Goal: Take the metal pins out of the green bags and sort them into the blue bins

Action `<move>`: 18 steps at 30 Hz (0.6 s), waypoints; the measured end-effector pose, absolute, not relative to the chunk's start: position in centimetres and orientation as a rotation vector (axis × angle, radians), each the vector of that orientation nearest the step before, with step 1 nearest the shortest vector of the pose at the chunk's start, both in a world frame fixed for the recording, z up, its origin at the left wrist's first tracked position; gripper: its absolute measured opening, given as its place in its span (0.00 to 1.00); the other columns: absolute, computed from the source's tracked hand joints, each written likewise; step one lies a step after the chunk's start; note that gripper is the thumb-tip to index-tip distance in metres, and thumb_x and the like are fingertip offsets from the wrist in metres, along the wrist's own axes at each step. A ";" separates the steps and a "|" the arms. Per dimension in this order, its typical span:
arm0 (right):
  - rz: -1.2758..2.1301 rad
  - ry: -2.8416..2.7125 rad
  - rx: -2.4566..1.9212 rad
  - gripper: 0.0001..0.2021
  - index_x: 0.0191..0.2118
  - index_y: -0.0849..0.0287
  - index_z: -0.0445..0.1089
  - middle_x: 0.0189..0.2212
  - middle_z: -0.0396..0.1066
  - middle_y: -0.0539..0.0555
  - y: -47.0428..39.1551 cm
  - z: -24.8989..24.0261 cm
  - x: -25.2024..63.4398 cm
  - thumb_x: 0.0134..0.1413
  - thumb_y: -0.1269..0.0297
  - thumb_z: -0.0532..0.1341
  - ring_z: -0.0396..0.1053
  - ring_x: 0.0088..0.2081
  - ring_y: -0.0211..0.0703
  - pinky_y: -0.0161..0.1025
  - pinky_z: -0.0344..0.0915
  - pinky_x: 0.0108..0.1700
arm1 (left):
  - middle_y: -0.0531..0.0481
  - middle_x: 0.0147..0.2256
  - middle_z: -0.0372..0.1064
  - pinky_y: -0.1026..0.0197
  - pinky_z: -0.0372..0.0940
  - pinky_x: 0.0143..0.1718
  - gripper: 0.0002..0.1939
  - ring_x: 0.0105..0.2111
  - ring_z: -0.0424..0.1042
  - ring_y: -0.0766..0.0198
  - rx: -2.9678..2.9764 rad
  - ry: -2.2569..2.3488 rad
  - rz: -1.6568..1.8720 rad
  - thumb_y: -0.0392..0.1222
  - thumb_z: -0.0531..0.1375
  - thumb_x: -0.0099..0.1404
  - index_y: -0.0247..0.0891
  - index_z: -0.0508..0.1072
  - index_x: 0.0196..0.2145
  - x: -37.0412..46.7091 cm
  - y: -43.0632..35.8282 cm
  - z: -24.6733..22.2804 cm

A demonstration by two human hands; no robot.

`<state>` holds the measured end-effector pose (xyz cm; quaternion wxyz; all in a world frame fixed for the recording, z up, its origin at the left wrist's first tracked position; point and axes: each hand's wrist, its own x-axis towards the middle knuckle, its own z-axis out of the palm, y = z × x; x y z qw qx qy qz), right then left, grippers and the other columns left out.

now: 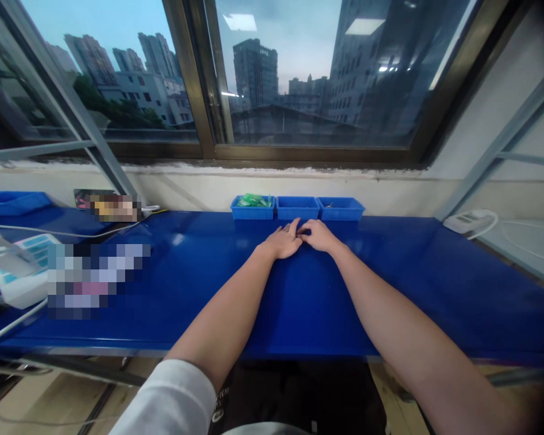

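My left hand (283,241) and my right hand (318,235) meet above the blue table (199,284), fingertips touching or nearly so. The right fingers are curled into a pinch. On the left hand, the forefinger points forward while the thumb reaches toward the right fingertips. Whatever lies between the fingers is too small and covered to make out. Just beyond the hands stand three blue bins in a row. Green packets (254,200) fill the left bin (252,213). Nothing is visible inside the middle bin (297,212). A small metallic piece (329,205) shows in the right bin (344,212).
A white device (22,290) with a cable stands at the left, beside a blurred-out patch. Another blue tray (20,202) is at the far left. On the right lies a white corded device (469,222). Grey metal frames (503,142) rise at both sides before the window.
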<state>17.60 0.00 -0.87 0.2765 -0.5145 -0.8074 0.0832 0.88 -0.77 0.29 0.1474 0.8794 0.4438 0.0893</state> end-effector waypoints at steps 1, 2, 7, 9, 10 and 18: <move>0.235 -2.165 -1.385 0.07 0.34 0.57 0.75 0.35 0.69 0.55 0.0 -0.8 17.5 0.47 0.65 0.62 0.65 0.39 0.44 0.41 0.59 0.46 | 0.38 0.63 0.43 0.51 0.40 0.62 0.35 0.63 0.45 0.58 2.544 1.276 0.260 0.45 0.42 0.65 0.32 0.32 0.64 1.0 -0.9 0.3; 0.245 -2.164 -1.386 0.07 0.33 0.58 0.75 0.34 0.69 0.55 0.1 -0.8 17.5 0.47 0.66 0.62 0.66 0.38 0.43 0.40 0.60 0.45 | 0.37 0.63 0.44 0.52 0.41 0.62 0.35 0.63 0.46 0.58 2.559 1.277 0.267 0.44 0.43 0.64 0.31 0.32 0.64 1.2 -1.0 0.4; 0.238 -2.181 -1.395 0.04 0.30 0.60 0.74 0.32 0.70 0.55 0.1 -0.7 17.4 0.47 0.69 0.61 0.66 0.35 0.41 0.38 0.60 0.41 | 0.35 0.61 0.50 0.51 0.50 0.58 0.34 0.60 0.54 0.52 2.594 1.344 0.350 0.42 0.45 0.64 0.32 0.37 0.64 1.5 -1.3 0.3; 0.231 -2.166 -1.391 0.04 0.29 0.60 0.73 0.31 0.70 0.54 0.1 -0.8 17.5 0.47 0.69 0.61 0.65 0.34 0.41 0.37 0.60 0.40 | 0.37 0.59 0.55 0.51 0.55 0.55 0.32 0.56 0.59 0.50 2.601 1.352 0.394 0.41 0.46 0.64 0.34 0.42 0.63 1.4 -1.2 0.1; 0.240 -2.149 -1.385 0.04 0.29 0.60 0.73 0.30 0.70 0.54 0.1 -0.8 17.5 0.48 0.68 0.61 0.65 0.33 0.40 0.36 0.60 0.39 | 0.37 0.57 0.58 0.51 0.57 0.53 0.30 0.54 0.62 0.51 2.610 1.340 0.421 0.40 0.46 0.64 0.35 0.46 0.62 1.3 -1.1 0.0; 0.231 -2.013 -1.372 0.13 0.29 0.60 0.70 0.26 0.72 0.53 -0.3 -0.6 17.5 0.57 0.62 0.52 0.66 0.29 0.39 0.34 0.57 0.34 | 0.44 0.44 0.70 0.59 0.63 0.48 0.15 0.44 0.69 0.60 2.665 1.227 0.903 0.35 0.48 0.63 0.36 0.69 0.45 0.9 -0.5 0.1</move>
